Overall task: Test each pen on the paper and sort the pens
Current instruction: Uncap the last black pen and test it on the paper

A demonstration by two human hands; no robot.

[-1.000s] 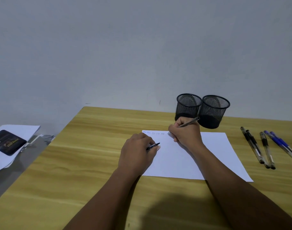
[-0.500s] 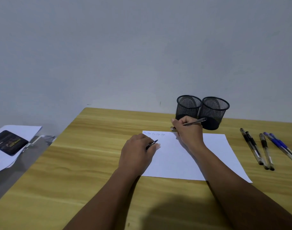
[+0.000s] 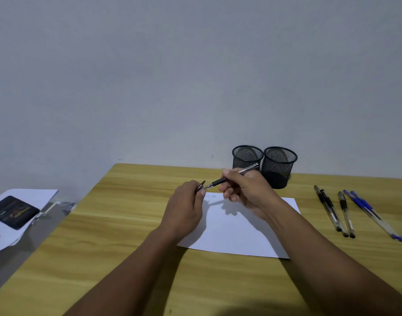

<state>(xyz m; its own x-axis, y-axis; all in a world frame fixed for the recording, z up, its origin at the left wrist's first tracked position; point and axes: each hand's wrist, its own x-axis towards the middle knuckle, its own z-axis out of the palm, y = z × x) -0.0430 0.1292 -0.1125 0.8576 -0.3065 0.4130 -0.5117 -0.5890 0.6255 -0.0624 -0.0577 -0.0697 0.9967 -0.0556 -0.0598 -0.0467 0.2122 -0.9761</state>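
Above the top edge of the paper (image 3: 236,233), the right hand (image 3: 245,190) pinches an uncapped pen (image 3: 218,182) between thumb and fingers. Its tip points left, just beside the black cap (image 3: 200,186) pinched in the left hand (image 3: 186,210). 2 black mesh cups (image 3: 279,166) stand side by side behind the hands. 3 black pens (image 3: 328,207) and 2 blue pens (image 3: 369,210) lie on the surface (image 3: 127,224) to the right.

Left hand (image 3: 184,209) and right hand (image 3: 244,190) nearly meet — fingers (image 3: 228,173) curled, pinching.
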